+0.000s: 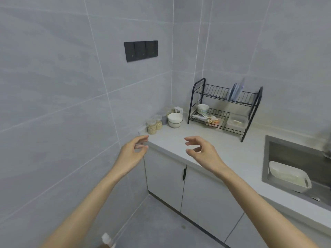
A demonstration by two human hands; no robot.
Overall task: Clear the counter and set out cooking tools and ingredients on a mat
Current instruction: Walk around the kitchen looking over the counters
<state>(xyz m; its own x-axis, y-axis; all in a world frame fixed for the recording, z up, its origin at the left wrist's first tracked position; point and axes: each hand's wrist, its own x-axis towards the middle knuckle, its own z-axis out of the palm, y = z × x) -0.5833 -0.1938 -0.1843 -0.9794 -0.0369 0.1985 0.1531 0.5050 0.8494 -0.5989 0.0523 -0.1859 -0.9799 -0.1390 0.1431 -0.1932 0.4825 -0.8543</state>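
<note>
Both my arms reach toward the grey counter (211, 142). My left hand (131, 153) hovers off the counter's left end, fingers loosely curled, holding nothing. My right hand (202, 152) hovers above the counter's front edge, fingers relaxed, also holding nothing. In the back corner stand clear jars of dried food (154, 125), stacked white bowls (175, 119) and a small carton (178, 110). A black two-tier dish rack (252, 111) holds plates (236, 91) on top, with a bowl (203, 109), cloths (212, 120) and a lidded plastic box (236, 120) below. No mat is in view.
A steel sink (279, 151) at the right holds a white rectangular basket (288, 176). Grey cabinet doors (164, 178) with a black handle sit under the counter. A black switch panel (141, 50) is on the tiled wall. Grey floor lies below.
</note>
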